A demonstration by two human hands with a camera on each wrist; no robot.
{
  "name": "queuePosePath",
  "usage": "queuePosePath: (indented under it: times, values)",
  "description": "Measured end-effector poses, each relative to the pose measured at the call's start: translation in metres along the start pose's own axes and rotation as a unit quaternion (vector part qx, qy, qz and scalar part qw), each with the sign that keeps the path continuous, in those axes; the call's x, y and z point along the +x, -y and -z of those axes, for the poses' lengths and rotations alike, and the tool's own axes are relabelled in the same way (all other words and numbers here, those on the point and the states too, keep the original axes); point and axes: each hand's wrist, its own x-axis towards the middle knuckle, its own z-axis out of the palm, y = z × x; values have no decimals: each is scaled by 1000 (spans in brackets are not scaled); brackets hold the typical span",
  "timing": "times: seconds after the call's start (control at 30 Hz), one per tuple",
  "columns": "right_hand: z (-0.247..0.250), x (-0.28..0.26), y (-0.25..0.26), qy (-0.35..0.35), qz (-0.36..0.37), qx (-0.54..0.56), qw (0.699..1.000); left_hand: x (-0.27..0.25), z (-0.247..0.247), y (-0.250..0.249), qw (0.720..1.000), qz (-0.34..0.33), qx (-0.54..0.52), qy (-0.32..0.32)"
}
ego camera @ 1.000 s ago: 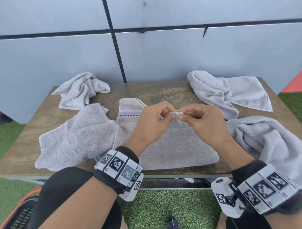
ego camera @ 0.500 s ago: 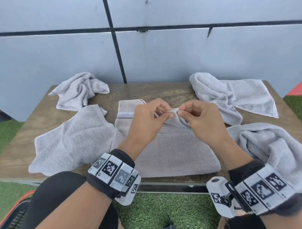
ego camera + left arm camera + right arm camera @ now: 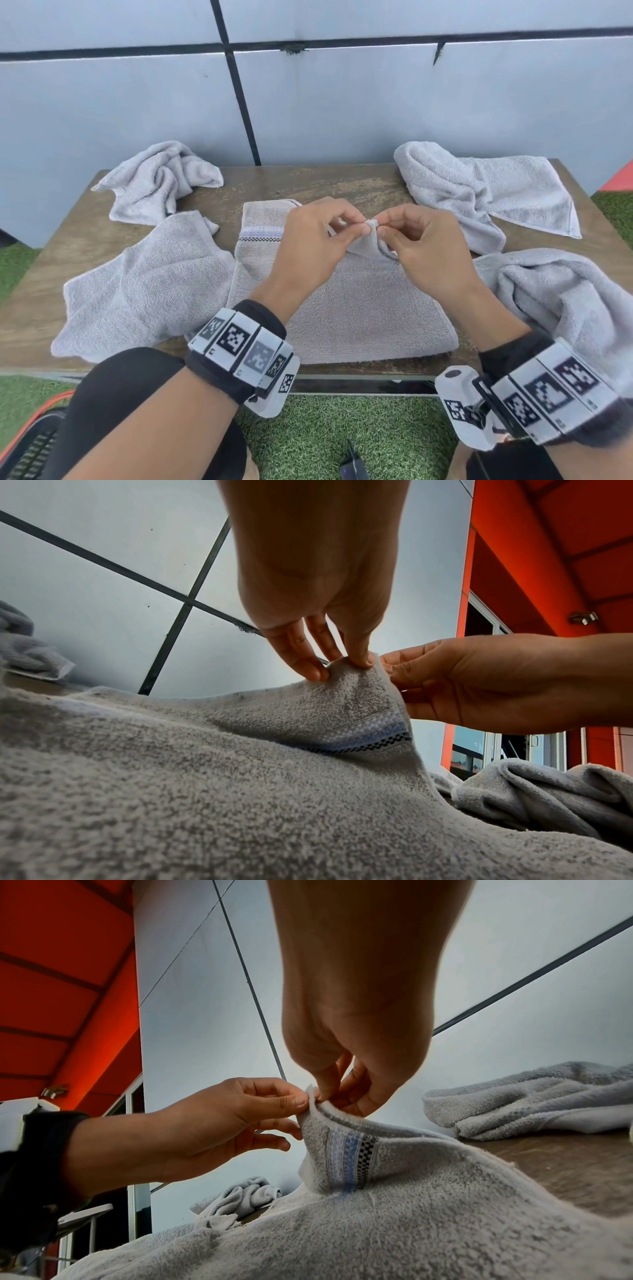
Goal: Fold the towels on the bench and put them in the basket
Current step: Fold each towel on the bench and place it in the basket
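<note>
Left hand (image 3: 308,246) and right hand (image 3: 421,250) both pinch the centre towel (image 3: 359,308) corner (frame centre), lifting it to align edges.

I see bare tabletop (image 3: 308,181) open along the far middle; crumpled towels (image 3: 161,178) crowd both sides and corners.

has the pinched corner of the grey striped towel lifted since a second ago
Yes. The pinched corner now stands higher off the grey striped towel, tented up from the wooden bench.

Folded towel (image 3: 359,308) mid-bench (image 3: 308,181) (four towels flank it).
</note>
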Motion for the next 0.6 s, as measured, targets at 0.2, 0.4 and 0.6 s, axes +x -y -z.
queuePosePath:
  times: [0.2, 0.4, 0.6]
  values:
    - [-1, 1, 1, 2, 0, 4, 1000, -1, 2, 0, 1000, -16, -11, -9]
    - [0, -1, 2, 12, 6, 10, 1000, -1, 2, 2, 999, -31, -15, -11]
    - [-1, -2, 4, 14, 1, 24, 1000, -3, 3, 1, 999, -3, 25, 44]
